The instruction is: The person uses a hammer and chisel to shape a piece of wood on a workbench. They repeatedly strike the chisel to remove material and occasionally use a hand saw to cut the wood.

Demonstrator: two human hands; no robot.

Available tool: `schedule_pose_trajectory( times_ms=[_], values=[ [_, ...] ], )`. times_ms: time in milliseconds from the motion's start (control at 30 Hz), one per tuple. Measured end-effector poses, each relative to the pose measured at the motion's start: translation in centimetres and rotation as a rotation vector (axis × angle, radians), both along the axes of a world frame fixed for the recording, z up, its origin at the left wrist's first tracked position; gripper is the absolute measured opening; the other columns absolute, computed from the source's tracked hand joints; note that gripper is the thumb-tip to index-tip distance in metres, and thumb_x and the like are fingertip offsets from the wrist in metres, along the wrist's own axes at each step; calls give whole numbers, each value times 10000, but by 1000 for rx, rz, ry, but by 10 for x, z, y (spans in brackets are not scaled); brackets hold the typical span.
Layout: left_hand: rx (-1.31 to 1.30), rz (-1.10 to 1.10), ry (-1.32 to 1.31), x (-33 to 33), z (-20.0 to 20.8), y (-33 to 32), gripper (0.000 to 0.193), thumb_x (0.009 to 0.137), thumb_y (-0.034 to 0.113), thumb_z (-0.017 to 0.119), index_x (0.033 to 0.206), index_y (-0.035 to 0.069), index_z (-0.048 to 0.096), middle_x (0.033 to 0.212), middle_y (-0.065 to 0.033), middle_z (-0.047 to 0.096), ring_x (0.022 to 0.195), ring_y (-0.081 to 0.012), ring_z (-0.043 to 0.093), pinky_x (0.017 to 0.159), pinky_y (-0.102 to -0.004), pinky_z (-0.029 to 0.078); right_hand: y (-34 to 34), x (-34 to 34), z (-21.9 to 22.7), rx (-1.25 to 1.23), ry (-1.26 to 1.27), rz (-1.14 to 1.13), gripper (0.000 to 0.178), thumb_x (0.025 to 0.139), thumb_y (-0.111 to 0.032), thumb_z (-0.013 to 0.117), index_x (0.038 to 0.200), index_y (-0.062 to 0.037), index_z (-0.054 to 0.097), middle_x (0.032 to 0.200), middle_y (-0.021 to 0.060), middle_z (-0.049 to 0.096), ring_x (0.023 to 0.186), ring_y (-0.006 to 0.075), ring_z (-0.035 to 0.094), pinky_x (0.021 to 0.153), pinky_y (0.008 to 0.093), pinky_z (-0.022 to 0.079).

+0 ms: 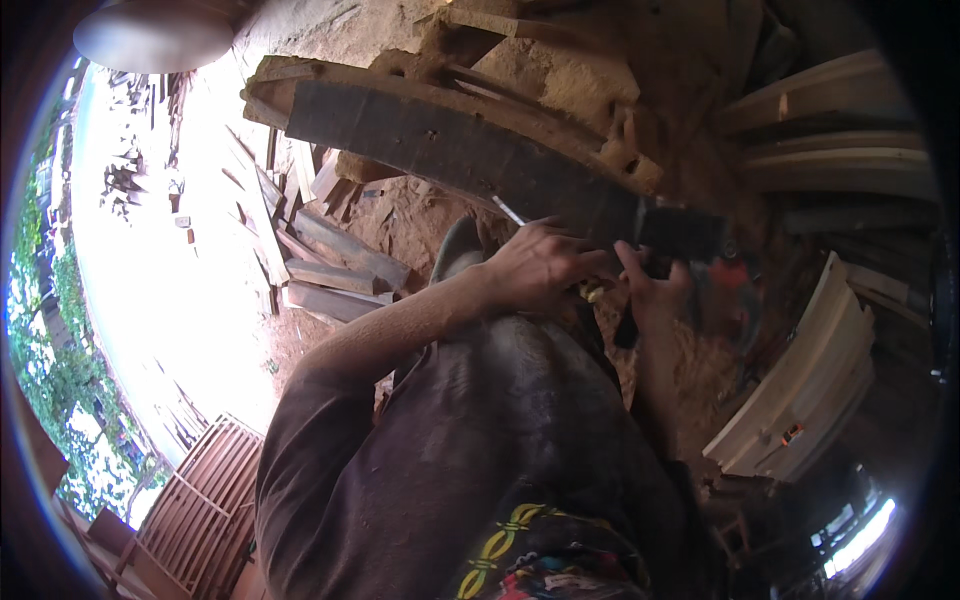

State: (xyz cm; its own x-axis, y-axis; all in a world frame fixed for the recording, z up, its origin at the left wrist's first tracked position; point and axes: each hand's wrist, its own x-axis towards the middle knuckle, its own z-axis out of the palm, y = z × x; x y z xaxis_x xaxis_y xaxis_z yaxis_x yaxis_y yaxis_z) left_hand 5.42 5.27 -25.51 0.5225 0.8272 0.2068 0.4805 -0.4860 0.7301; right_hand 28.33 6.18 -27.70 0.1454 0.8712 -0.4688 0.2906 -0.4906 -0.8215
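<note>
My left hand [548, 262] is closed at the near edge of a long dark wooden beam [430, 135], its fingers bent toward the right. A thin pale rod [509, 210] sticks out at its far side, seemingly held in it. Just right of it, my right hand [655, 290] is closed around a dark thing that I cannot make out. A small yellowish thing [592, 293] shows below the left fingers. At the beam's right end, beyond my right hand, sits a dark block [685, 232]. Close by is a blurred red tool [728, 285].
Sawdust and rough offcuts [520, 85] lie along the beam's far side. Scrap boards [335, 265] are heaped at the left. Curved pale planks [805, 375] lean at the right, and more boards [840, 160] are stacked behind. A slatted wooden frame [200, 490] stands at the lower left.
</note>
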Motion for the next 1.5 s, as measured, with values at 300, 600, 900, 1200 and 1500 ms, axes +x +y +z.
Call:
schedule_pose_trajectory(
  times_ms=[300,600,900,1200,1500],
  values=[
    [6,30,-195,-7,-10,2,383,734,281,851,1026,114,669,826,-63,660,799,-308,699,749,-451,557,-57,25,20,-44,-414,8,350,823,-256,927,951,-7,717,871,46,711,786,119,646,716,328,520],
    [43,114,-225,-11,-12,0,369,751,209,829,1023,67,625,945,-101,640,886,-326,694,707,-455,564,-84,0,35,45,-205,-147,307,853,-218,902,845,-8,679,725,7,659,638,82,589,603,298,471],
    [54,10,-275,-13,-19,6,350,767,144,798,1072,111,631,986,-85,650,831,-325,717,662,-453,582,-90,-23,71,38,-171,-259,217,894,-149,838,867,1,683,678,13,640,597,85,584,600,278,460],
    [70,115,-348,-18,-20,9,258,826,172,788,1021,116,628,980,-67,654,783,-321,706,630,-453,569,-81,-40,153,205,-481,-439,186,976,-89,728,1148,-19,731,944,35,686,678,97,615,632,264,519],
    [136,51,-296,-27,-34,2,274,827,216,795,1013,117,620,957,-70,641,778,-321,693,633,-451,561,-95,-76,72,536,-863,138,335,908,-268,827,1062,17,740,861,93,735,803,214,727,716,338,567]
  ],
)
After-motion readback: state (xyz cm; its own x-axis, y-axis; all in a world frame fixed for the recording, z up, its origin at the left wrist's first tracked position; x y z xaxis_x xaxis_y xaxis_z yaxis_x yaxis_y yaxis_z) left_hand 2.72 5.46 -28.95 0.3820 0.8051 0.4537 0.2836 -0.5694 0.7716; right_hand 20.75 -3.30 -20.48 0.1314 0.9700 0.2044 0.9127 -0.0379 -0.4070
